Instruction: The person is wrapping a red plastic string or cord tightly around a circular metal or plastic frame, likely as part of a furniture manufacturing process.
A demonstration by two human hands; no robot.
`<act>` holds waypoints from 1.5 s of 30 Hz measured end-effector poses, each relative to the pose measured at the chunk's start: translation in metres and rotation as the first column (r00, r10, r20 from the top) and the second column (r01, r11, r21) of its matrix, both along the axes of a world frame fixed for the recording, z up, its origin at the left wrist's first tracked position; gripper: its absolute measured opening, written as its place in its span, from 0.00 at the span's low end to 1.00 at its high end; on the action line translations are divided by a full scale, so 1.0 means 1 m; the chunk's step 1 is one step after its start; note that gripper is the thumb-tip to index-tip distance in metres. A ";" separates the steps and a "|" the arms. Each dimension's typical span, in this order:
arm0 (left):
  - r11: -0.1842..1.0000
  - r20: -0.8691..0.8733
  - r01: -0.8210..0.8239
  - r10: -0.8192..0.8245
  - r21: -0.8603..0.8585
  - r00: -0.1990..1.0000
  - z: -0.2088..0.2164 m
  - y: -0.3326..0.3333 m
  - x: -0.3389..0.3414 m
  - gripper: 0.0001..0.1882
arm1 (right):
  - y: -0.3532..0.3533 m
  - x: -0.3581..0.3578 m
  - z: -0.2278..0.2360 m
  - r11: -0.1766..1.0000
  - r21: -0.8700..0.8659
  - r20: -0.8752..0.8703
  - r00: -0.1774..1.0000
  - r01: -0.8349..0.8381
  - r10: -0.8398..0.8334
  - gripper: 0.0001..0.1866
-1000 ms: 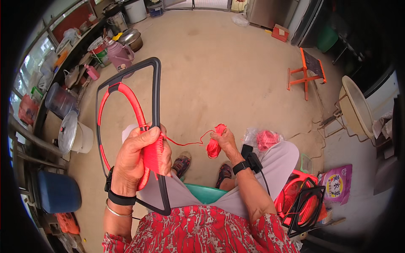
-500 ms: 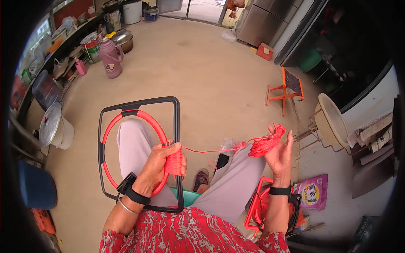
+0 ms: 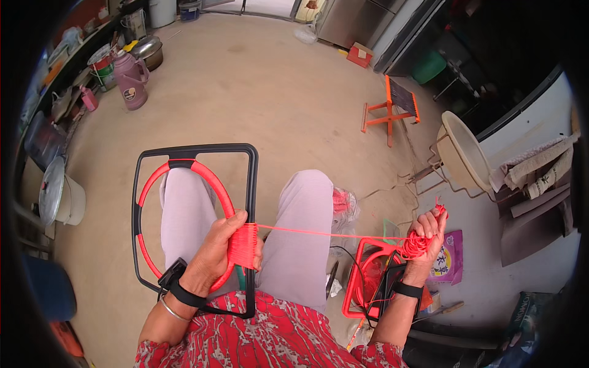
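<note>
My left hand (image 3: 213,250) is closed around the side of a black rectangular frame (image 3: 251,178) and the red ring (image 3: 216,185) set inside it. Red cord is wound in close turns (image 3: 243,246) where ring and frame meet, under my thumb and fingers. A single cord (image 3: 331,233) runs taut from these turns to the right. At its other end my right hand (image 3: 433,236), raised beyond my right knee, has its fingers curled around a loose bundle of red cord (image 3: 415,246). The frame rests over my left leg.
Below my right forearm stands another red frame (image 3: 352,288) with red and black parts, beside a purple bag (image 3: 454,257). A folding stool (image 3: 391,110) and a basin on a stand (image 3: 464,150) are at the right. A pink thermos (image 3: 130,83) stands far left.
My right hand has moved right and down, its fingers closing around the cord bundle. The cord between my hands is longer and straighter. My right knee has swung inward.
</note>
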State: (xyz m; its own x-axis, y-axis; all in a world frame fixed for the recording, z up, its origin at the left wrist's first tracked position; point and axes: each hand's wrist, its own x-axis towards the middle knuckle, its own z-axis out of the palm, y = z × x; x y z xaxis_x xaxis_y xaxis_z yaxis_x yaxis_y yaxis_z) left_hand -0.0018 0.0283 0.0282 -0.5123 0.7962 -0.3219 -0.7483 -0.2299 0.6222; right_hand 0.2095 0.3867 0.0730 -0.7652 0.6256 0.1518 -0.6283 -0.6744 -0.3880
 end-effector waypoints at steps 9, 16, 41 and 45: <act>0.998 0.053 -0.054 0.056 -0.037 0.997 -0.004 -0.007 0.002 0.12 | -0.004 -0.017 -0.044 0.879 0.464 0.528 0.764 0.107 -0.372 0.10; 0.997 0.120 -0.076 0.072 0.021 0.990 -0.019 -0.009 0.000 0.19 | -0.142 -0.096 -0.029 0.707 0.434 0.806 0.591 -0.559 -0.028 0.22; 0.959 0.103 -0.138 0.167 -0.247 0.981 -0.002 -0.017 -0.011 0.11 | -0.214 -0.117 -0.074 0.872 0.115 0.649 0.701 -0.476 0.297 0.08; 0.959 0.084 -0.172 0.195 -0.226 0.977 -0.009 -0.019 -0.008 0.11 | -0.204 -0.112 -0.069 0.858 0.112 0.674 0.673 -0.501 0.305 0.07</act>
State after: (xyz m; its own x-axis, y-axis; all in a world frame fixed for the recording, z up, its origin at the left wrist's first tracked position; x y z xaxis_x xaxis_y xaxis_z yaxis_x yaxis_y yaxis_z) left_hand -0.0095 0.0094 0.0191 -0.5972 0.5971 -0.5356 -0.7695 -0.2380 0.5926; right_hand 0.0970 0.1826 0.0041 -0.9110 0.2408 -0.3349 0.1266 -0.6095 -0.7826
